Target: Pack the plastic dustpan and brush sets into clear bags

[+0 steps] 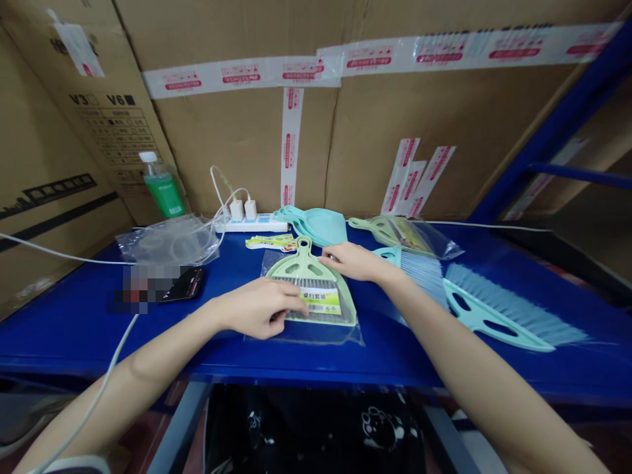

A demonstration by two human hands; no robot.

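A light green dustpan set (316, 289) with a yellow-green label lies in a clear plastic bag on the blue shelf (74, 322). My left hand (257, 308) rests on its lower left edge, fingers curled and pinching the bag near the label. My right hand (348, 260) presses on the bag's upper right corner, beside the dustpan's handle, fingers bent down on the plastic.
To the right lie two loose teal brushes (498, 309) and another bagged green dustpan (399, 234). Stacked teal dustpans (318, 224), paper labels (271, 242), a power strip (247, 222), empty clear bags (170, 240), a green bottle (162, 187) and a dark card (185, 283) lie behind and left. Cardboard boxes form the back wall.
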